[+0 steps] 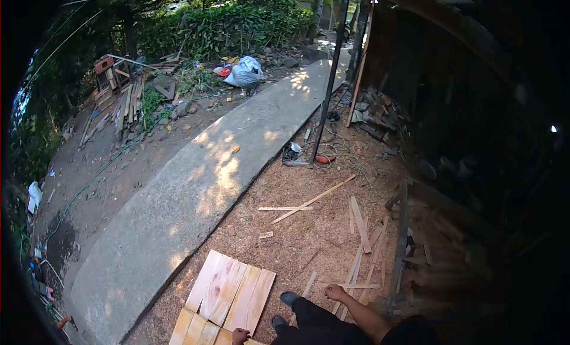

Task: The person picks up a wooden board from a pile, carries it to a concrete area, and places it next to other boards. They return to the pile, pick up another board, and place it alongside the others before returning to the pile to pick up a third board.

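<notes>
My left hand (pixel 240 336) is at the bottom edge, at the near edge of the wooden boards (pixel 228 288); its fingers look curled, and whether they grip a board is too small to tell. The boards lie side by side on the sawdust, with more yellowish boards (pixel 193 328) below them. To the right, my right hand (pixel 336 293) hangs above thin wood strips (pixel 362 285), fingers curled in, with no held object visible. Between the hands are my feet in grey shoes (pixel 289 298).
A concrete path (pixel 172 208) runs diagonally left of the sawdust ground. Loose strips (pixel 314 199) lie ahead, near a black post (pixel 328 89) with coiled cord (pixel 350 161). A beam (pixel 401 244) stands right. White sacks (pixel 244 72) sit beyond the path.
</notes>
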Action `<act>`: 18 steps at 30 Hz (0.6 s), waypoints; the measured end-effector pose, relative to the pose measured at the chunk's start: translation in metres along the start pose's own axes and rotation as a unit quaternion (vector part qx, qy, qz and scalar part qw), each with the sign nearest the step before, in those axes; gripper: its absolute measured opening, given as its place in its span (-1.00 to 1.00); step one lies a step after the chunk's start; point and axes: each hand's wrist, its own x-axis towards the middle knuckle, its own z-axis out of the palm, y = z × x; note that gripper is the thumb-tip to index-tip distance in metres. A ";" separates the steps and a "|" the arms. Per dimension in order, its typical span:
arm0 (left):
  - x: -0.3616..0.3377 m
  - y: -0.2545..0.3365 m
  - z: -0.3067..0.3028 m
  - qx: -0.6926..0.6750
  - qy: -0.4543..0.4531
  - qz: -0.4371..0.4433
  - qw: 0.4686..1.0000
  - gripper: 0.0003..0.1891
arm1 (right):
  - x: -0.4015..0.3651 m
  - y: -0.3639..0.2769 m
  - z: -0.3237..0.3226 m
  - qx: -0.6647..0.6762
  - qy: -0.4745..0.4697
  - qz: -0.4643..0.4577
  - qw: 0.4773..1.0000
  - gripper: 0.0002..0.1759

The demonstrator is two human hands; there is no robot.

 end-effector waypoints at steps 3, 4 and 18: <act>-0.002 0.031 0.000 0.114 -0.131 0.106 0.979 -0.72 | -0.034 0.079 0.006 -0.152 0.029 0.050 0.987 -0.69; -0.005 0.044 0.007 0.112 -0.127 0.069 0.983 -0.70 | -0.049 0.097 0.004 -0.212 -0.046 0.115 0.969 -0.70; 0.079 0.269 0.174 0.316 -0.240 -0.019 0.918 -0.89 | -0.072 0.164 -0.011 0.412 0.087 0.361 0.833 -0.68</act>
